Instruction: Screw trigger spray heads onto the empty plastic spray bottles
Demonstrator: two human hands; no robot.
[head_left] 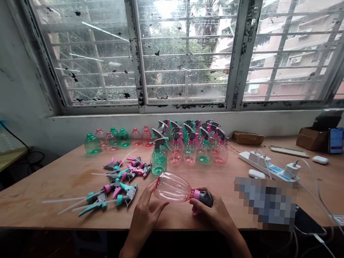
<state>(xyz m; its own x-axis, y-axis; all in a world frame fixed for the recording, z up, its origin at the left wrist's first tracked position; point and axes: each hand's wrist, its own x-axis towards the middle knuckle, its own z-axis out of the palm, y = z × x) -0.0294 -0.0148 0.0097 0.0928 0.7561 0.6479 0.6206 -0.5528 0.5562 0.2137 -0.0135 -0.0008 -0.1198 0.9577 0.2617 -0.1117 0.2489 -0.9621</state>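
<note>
A: Where is the pink transparent bottle point(173, 187)?

B: Between the two hands, lying nearly level above the near edge of the table point(62, 215), neck toward the right hand point(213, 211).

A: And the grip?

B: The left hand point(147, 209) is loosely curved about the base, thumb spread away; the right is closed around the grey-and-pink trigger spray head point(205, 197) at the neck. I'd guess the left steadies the body so the right can control the collar.

A: Why the groupings?

B: Loose trigger sprayers point(126, 199) lie left of the left hand, probably for easy reach. Headless bottles point(92, 144) stand beyond them; bottles with heads fitted point(189, 152) are gathered straight beyond the hands, seemingly sorted by state.

A: What can't you make out?

B: The left fingertips are behind the base, and the right hand covers most of the trigger. I can't tell how tightly the collar sits. Rear bottles overlap, and a pixelated patch point(265, 201) right of the right hand hides whatever lies there.
</note>
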